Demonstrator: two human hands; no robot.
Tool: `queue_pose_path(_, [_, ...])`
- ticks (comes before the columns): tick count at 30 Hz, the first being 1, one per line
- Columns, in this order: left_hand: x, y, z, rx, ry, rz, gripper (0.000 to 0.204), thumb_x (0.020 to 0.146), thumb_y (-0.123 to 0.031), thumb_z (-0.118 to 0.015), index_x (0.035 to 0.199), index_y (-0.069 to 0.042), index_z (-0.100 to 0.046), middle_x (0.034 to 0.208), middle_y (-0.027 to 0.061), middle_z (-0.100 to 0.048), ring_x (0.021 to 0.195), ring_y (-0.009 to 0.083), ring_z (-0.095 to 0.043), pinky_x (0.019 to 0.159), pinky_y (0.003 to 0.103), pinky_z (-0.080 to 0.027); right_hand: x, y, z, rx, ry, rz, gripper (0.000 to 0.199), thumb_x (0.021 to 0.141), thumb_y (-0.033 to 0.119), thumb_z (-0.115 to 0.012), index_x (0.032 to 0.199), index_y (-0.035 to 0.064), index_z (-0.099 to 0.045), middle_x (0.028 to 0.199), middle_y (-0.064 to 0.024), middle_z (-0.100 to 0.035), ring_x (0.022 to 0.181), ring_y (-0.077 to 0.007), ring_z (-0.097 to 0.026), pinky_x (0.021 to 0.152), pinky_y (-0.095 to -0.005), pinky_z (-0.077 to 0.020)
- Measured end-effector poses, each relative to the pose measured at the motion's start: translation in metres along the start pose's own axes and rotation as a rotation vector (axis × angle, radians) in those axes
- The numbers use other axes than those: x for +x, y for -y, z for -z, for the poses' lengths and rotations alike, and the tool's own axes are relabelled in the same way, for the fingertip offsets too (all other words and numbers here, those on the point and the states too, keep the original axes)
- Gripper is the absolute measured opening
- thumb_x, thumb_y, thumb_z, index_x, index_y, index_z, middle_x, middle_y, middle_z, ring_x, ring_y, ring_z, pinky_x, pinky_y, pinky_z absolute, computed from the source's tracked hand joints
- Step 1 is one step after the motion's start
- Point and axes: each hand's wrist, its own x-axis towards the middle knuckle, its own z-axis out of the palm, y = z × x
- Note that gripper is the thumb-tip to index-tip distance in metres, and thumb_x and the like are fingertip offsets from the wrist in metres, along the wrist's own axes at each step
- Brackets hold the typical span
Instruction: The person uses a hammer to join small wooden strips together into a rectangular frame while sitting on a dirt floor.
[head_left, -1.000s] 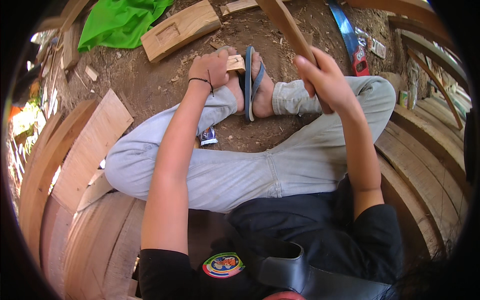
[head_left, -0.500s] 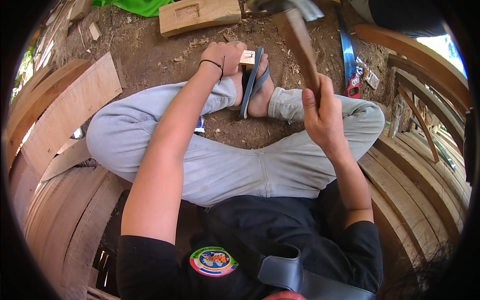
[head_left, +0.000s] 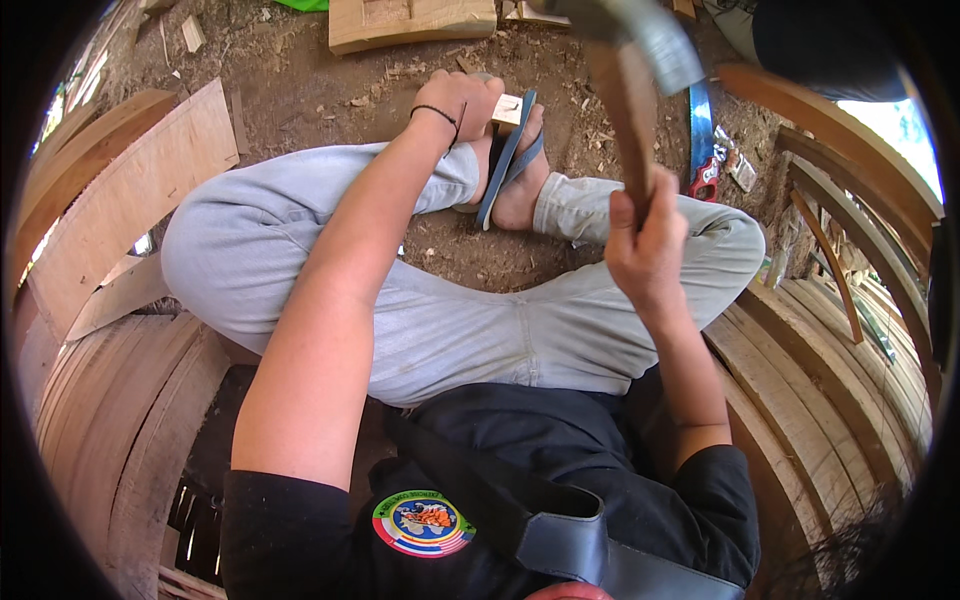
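Wood piece (head_left: 508,108) is sitting in the upper middle of the frame, beside blue sandal (head_left: 507,160). The left hand (head_left: 463,100) is clamping its left end. Right of centre, the right hand (head_left: 648,245) is gripping a wooden-handled tool (head_left: 626,120), its metal head blurring. Saw (head_left: 700,130) is lying upper right.
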Motion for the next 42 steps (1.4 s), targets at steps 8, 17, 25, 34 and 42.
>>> queue_pose_path(8, [-0.005, -0.005, 0.004, -0.060, -0.043, 0.023, 0.025, 0.081, -0.019, -0.061, 0.103, -0.009, -0.055, 0.097, 0.0125, -0.070, 0.088, 0.0313, -0.069, 0.076, 0.043, -0.052, 0.002, -0.016, 0.004, -0.168, 0.085, -0.127, 0.024, 0.094, 0.021, -0.059, 0.109, 0.0065, -0.048, 0.073, -0.0232, -0.062, 0.067, -0.0460, -0.061, 0.055, -0.0521, -0.0459])
queue_pose_path(17, [-0.002, -0.003, 0.005, -0.048, -0.052, 0.000, 0.022, 0.082, -0.020, -0.061, 0.102, -0.010, -0.057, 0.097, 0.0127, -0.070, 0.092, 0.0313, -0.069, 0.079, 0.044, -0.052, -0.008, -0.055, -0.025, -0.374, 0.268, -0.300, 0.027, 0.095, 0.032, -0.055, 0.107, 0.0102, -0.046, 0.073, -0.0269, -0.063, 0.071, -0.0516, -0.060, 0.062, -0.0614, -0.0425])
queue_pose_path(25, [0.003, 0.000, -0.002, -0.063, -0.017, 0.017, 0.022, 0.085, -0.020, -0.058, 0.105, -0.010, -0.057, 0.106, 0.0123, -0.068, 0.096, 0.0292, -0.069, 0.081, 0.042, -0.053, -0.003, -0.034, -0.016, -0.199, 0.024, 0.014, 0.023, 0.094, 0.017, -0.059, 0.109, 0.0016, -0.050, 0.067, -0.0179, -0.059, 0.061, -0.0364, -0.063, 0.053, -0.0389, -0.0475])
queue_pose_path(34, [-0.002, 0.007, -0.001, -0.076, -0.081, -0.050, 0.033, 0.078, -0.020, -0.063, 0.109, -0.011, -0.054, 0.104, 0.0098, -0.067, 0.096, 0.0308, -0.066, 0.082, 0.044, -0.049, 0.001, -0.023, -0.024, 0.162, -0.030, -0.308, 0.019, 0.097, 0.020, -0.055, 0.105, 0.0029, -0.050, 0.067, -0.0178, -0.057, 0.056, -0.0320, -0.056, 0.055, -0.0376, -0.0445])
queue_pose_path(42, [-0.015, 0.014, 0.013, -0.118, -0.010, 0.025, 0.059, 0.073, -0.019, -0.065, 0.130, -0.013, -0.049, 0.103, 0.0148, -0.068, 0.094, 0.0320, -0.066, 0.080, 0.044, -0.053, -0.011, -0.034, -0.023, 0.085, 0.192, -0.344, 0.029, 0.097, 0.029, -0.055, 0.113, 0.0049, -0.053, 0.070, -0.0199, -0.061, 0.066, -0.0406, -0.063, 0.058, -0.0443, -0.0459])
